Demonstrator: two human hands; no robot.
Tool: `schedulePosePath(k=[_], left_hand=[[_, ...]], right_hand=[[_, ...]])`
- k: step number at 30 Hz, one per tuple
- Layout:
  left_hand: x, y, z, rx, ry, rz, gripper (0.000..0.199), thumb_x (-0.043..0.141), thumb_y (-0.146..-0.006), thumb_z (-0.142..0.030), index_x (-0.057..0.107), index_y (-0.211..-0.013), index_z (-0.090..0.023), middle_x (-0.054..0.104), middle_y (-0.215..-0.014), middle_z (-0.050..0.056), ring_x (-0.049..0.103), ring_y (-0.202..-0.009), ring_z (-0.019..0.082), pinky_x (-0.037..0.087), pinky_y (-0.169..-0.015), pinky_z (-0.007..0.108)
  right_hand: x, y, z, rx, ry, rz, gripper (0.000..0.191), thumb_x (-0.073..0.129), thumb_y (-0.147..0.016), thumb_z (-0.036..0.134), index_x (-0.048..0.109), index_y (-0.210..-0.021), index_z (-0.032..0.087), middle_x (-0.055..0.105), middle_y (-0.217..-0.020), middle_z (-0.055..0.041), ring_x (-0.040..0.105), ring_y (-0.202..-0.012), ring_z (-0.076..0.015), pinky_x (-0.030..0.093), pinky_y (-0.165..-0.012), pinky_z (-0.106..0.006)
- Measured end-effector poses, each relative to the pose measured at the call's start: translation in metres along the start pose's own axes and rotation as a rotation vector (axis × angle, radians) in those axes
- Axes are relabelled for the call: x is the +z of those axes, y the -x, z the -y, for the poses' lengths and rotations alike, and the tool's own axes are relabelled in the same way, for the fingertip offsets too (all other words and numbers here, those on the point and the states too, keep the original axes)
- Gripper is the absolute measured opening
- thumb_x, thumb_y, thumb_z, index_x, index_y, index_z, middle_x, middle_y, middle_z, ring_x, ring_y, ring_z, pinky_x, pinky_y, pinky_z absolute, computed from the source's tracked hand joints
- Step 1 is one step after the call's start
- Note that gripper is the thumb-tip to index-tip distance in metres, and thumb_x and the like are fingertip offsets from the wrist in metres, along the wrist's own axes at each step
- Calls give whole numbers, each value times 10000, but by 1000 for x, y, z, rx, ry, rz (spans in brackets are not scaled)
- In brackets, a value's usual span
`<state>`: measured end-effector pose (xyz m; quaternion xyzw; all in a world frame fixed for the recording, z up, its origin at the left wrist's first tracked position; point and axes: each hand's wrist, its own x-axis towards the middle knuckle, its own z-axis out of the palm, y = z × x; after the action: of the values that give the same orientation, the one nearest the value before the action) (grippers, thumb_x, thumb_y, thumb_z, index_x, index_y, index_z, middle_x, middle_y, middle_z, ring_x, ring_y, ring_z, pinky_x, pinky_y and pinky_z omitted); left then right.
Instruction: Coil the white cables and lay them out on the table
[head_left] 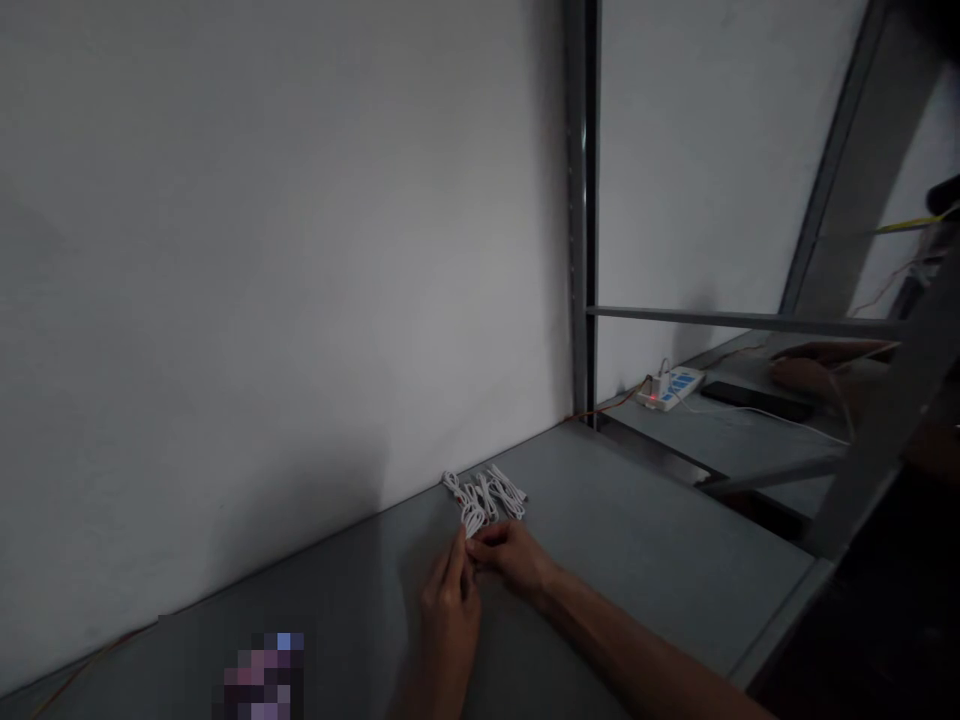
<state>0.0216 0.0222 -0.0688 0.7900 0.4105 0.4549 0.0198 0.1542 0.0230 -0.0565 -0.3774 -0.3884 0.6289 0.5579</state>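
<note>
Several coiled white cables (508, 490) lie in a row on the grey table (600, 520), close to the wall. Nearest to me is one white coil (473, 516), pinched at its lower end by my left hand (448, 590) and my right hand (514, 558). The fingertips of both hands meet there and partly hide that end. My left hand comes from below, and my right hand reaches in from the lower right.
A pale wall (300, 250) rises behind the table. Beyond a metal post (581, 200) are a power strip (679, 388) with a plugged-in charger, a black phone-like object (757, 401) and another person's hand (806, 370). A pixelated patch (266, 680) covers the lower left.
</note>
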Motion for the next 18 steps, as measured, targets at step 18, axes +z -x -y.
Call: schedulePosePath(k=[18], left_hand=[[-7, -5, -16, -219, 123, 60, 391, 395, -907, -217, 610, -1231, -172, 686, -1183, 112, 664, -1055, 221, 554, -887, 358]], right_hand=[[6, 6, 9, -167, 303, -101, 427, 702, -653, 555, 566, -560, 161, 496, -493, 26, 463, -450, -104, 448, -434, -249]])
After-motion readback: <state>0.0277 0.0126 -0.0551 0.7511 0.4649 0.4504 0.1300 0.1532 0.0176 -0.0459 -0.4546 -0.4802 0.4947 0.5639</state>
